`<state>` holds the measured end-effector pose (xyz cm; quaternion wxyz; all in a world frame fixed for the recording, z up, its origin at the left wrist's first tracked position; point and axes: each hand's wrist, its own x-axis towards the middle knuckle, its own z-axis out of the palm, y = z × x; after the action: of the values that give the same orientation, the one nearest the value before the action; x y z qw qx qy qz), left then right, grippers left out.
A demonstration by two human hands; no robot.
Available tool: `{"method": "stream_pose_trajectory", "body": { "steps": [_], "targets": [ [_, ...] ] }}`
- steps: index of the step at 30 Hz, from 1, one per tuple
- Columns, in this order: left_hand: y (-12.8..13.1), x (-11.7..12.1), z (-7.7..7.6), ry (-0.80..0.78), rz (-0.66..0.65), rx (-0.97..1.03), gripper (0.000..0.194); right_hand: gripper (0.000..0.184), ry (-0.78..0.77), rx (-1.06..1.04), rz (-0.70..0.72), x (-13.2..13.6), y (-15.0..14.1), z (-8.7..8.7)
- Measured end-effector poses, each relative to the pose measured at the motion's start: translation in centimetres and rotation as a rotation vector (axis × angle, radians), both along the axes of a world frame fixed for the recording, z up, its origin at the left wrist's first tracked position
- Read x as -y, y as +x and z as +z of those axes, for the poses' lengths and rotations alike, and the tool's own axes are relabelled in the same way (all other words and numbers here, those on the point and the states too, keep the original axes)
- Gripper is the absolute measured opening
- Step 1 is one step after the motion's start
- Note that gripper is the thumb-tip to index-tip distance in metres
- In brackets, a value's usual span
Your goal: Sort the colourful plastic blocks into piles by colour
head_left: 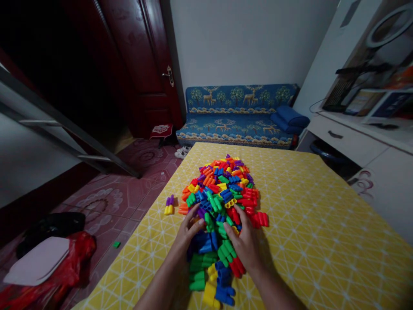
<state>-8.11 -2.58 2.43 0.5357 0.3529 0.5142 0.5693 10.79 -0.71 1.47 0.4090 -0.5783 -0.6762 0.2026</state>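
Many blocks are seemingly being gathered: left hand (eight o'clock), right hand (four), both wide; gripping is requiring closure.

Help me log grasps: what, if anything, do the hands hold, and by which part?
It cannot be told: the left hand and right hand are at the pile of colourful blocks, but no clear grip on any block shows.

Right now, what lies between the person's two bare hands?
In the head view, mostly green ribbed plastic blocks and blue tubular plastic blocks lie between the left hand and the right hand.
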Motion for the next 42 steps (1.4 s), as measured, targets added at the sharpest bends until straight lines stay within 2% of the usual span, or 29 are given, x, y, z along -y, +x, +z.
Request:
{"method": "stream_pose_trajectory", "body": {
  "steps": [3, 5, 9, 14, 16, 18, 19, 21, 24, 27, 28, 29, 31, 33, 36, 38, 42],
  "targets": [
    [0.9, -0.5, 0.7, 0.036, -0.121, 0.026, 0.078, 0.058, -0.065, -0.104, 0.026, -0.1, -0.4, 0.1],
    [1.5, -0.7, 1.4, 0.063, -0.168, 0.006, 0.079, 0.058, -0.056, -0.224, 0.044, -0.2, -1.0, 0.1],
    [2.7, -2.3, 3.3, 0.125, -0.130, -0.119, 0.078, 0.062, -0.019, -0.391, 0.059, -1.7, -2.2, 1.2],
    [2.9, -8.0, 5.7, 0.308, -0.140, -0.296, 0.071, 0.065, -0.002, -0.443, 0.035, -7.2, -2.4, 4.7],
    [2.4, -10.3, 6.3, 0.335, -0.157, -0.438, 0.064, 0.070, -0.003, -0.445, 0.065, -9.5, -2.0, 5.5],
    [1.7, -11.4, 6.8, 0.337, -0.187, -0.581, 0.061, 0.071, -0.001, -0.431, 0.114, -10.5, -1.4, 5.8],
    [1.3, -11.1, 7.0, 0.349, -0.219, -0.625, 0.061, 0.070, 0.006, -0.402, 0.135, -10.2, -0.9, 5.7],
    [0.1, -9.1, 7.3, 0.399, -0.303, -0.673, 0.060, 0.064, 0.039, -0.282, 0.162, -7.9, 0.5, 5.2],
    [-1.9, -3.3, 6.8, 0.427, -0.413, -0.829, 0.066, 0.065, 0.120, 0.037, 0.236, -1.3, 3.4, 3.6],
    [-3.2, 3.0, 4.5, 0.462, -0.613, -1.040, 0.103, 0.096, 0.171, 0.393, 0.391, 5.3, 6.3, 0.3],
    [-3.4, 4.7, 3.4, 0.476, -0.676, -1.110, 0.110, 0.100, 0.217, 0.456, 0.426, 6.9, 7.0, -0.9],
    [-3.3, 6.0, 2.3, 0.493, -0.722, -1.175, 0.112, 0.101, 0.244, 0.497, 0.434, 8.1, 7.3, -2.1],
    [-2.8, 7.6, 0.2, 0.602, -0.677, -1.256, 0.110, 0.102, 0.233, 0.528, 0.441, 9.4, 7.1, -4.0],
    [-2.0, 8.2, -1.1, 0.595, -0.603, -1.269, 0.109, 0.102, 0.150, 0.511, 0.420, 9.3, 5.9, -4.6],
    [-0.7, 7.4, -1.7, 0.560, -0.439, -1.132, 0.096, 0.095, 0.029, 0.418, 0.335, 7.7, 3.4, -3.3],
    [-0.2, 6.1, -1.5, 0.517, -0.351, -0.986, 0.086, 0.090, -0.015, 0.336, 0.277, 6.2, 2.0, -1.9],
    [0.6, 2.0, -0.3, 0.441, -0.285, -0.783, 0.074, 0.078, -0.052, 0.110, 0.223, 2.8, -0.2, 0.1]
  ]
}}
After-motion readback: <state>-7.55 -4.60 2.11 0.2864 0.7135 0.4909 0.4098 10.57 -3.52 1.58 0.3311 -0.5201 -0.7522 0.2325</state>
